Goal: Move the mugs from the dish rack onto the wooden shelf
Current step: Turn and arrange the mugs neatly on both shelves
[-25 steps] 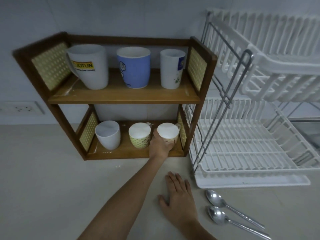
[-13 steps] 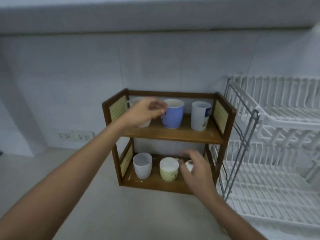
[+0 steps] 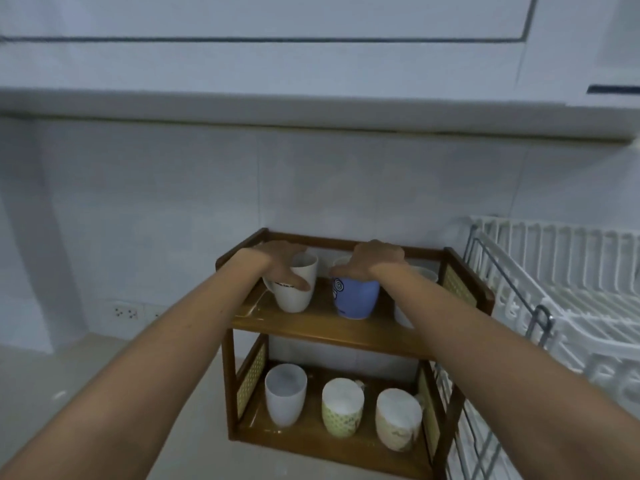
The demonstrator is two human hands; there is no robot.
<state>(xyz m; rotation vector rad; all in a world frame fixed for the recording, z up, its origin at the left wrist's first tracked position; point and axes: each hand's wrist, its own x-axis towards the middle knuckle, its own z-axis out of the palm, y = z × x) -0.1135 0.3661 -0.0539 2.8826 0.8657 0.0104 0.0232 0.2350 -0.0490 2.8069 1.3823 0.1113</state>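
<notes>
a pale, smooth counter (image 3: pixel 86 386) runs back to a wall of light grey-white tiles (image 3: pixel 173 209), where a white double socket (image 3: pixel 126 312) sits low on the left. overhead, the flat underside and white fronts of a wall cabinet (image 3: pixel 311 64) fill the top of the view. the wooden shelf (image 3: pixel 332 332) stands on the counter against the tiles, two tiers with woven yellow side panels. on its upper tier the left hand (image 3: pixel 280 263) is cupped over a tall white mug (image 3: pixel 294 289), thumb pressed on its front and fingers curled over the rim, so it grips the mug. the right hand (image 3: pixel 372 259) lies palm down over the rim of a blue mug (image 3: pixel 355 299), fingers draped across the top; whether it is truly clamped on the mug i cannot tell. a third white mug (image 3: pixel 408 299) on that tier is mostly hidden behind the right forearm. the lower tier holds three more: a plain white cup (image 3: pixel 285 393) at the left, a green-patterned mug (image 3: pixel 343 407) in the middle, and a cream mug (image 3: pixel 398 419) at the right. just beside the shelf on the right stands the white dish rack (image 3: pixel 561 306) on its metal frame, its visible slats bare.
</notes>
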